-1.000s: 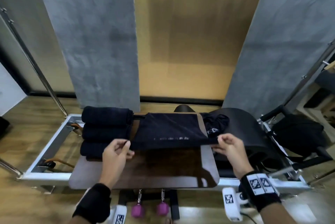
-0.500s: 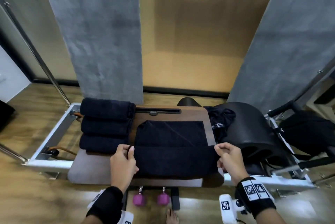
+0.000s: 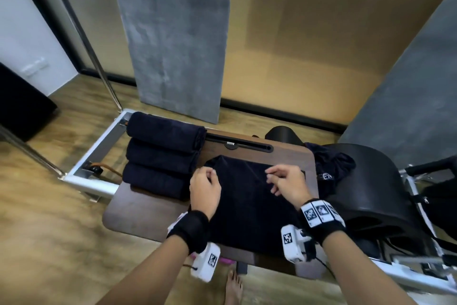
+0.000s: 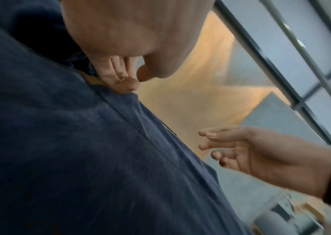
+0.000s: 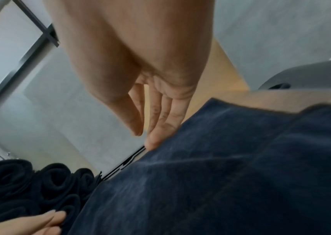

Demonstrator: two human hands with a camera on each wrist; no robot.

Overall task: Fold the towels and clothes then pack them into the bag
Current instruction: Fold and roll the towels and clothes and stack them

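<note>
A dark navy towel lies folded on the wooden board, its doubled edge at the far side. My left hand is at the towel's far left corner with loosely curled fingers; a fingertip rests on the hem, the thumb just off it. My right hand hovers over the far right part, fingers straight and touching the towel's edge. Three rolled dark towels lie side by side to the left. A dark garment is draped to the right.
A black curved barrel stands right of the board, with a black bag partly in view beyond it. The metal frame runs under the rolls. Grey panels and a wooden floor lie behind. A bare foot stands below the board.
The near edge of the towel was carried over to the far side, folding it in half. Both hands moved forward with it, and the right hand let go.
</note>
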